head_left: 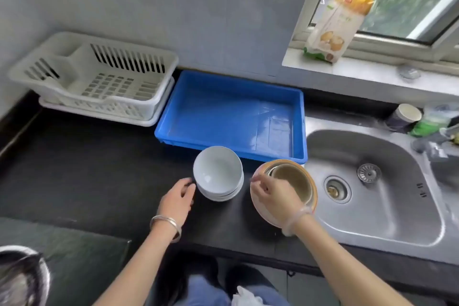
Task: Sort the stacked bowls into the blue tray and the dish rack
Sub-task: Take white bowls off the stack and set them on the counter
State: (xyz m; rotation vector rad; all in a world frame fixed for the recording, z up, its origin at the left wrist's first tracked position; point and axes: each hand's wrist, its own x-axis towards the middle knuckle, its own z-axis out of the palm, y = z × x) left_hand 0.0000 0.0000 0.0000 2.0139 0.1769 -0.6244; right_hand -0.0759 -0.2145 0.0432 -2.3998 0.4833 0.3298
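A stack of white bowls (pixel 218 172) stands on the black counter, just in front of the blue tray (pixel 231 97). To its right is a stack of tan bowls (pixel 295 176) near the sink's edge. My left hand (pixel 176 200) sits just left of the white stack with fingers loosely curled, holding nothing. My right hand (pixel 273 194) lies over the near rim of the tan stack, fingers curled at the rim. The white dish rack (pixel 99 77) stands at the back left, beside the tray. Nothing lies in the tray or in the rack.
A steel sink (pixel 372 181) lies to the right, with a cup (pixel 404 117) and a green sponge (pixel 427 124) behind it. A food packet (pixel 335 25) leans on the window sill. A pot (pixel 19 278) shows at the lower left.
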